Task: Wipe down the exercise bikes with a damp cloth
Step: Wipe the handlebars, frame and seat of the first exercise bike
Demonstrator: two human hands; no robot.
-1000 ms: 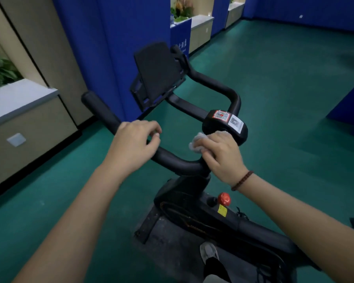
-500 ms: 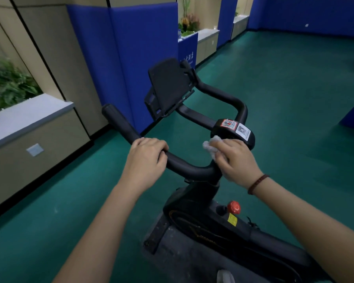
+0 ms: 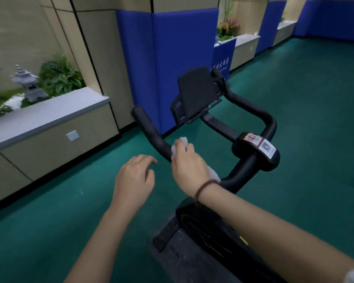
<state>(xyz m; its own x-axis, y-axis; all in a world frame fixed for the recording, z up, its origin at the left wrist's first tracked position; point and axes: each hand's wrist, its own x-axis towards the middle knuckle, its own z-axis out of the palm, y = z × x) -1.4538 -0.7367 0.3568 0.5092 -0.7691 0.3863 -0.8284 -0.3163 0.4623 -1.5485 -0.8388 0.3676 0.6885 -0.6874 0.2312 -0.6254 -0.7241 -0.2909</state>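
Observation:
A black exercise bike [image 3: 251, 166] stands on the green floor, with curved handlebars [image 3: 151, 131] and a black tablet holder [image 3: 196, 92] at its front. My right hand [image 3: 189, 168] grips a white cloth [image 3: 177, 145] wrapped around the left handlebar. White cloth also shows below the wrist. My left hand [image 3: 134, 180] hovers just left of that bar with loosely bent fingers, holding nothing. A hub with QR stickers [image 3: 258, 148] sits at the handlebar's centre.
A grey-topped ledge [image 3: 47, 113] with plants and a stone lantern [image 3: 28, 84] runs along the left wall. A blue padded pillar [image 3: 164, 64] stands behind the bike. Green floor [image 3: 315, 119] stretches to the right and far back.
My right hand slid the cloth from the handlebar's centre leftward along the left bar. My left hand let go of that bar and pulled away to the left.

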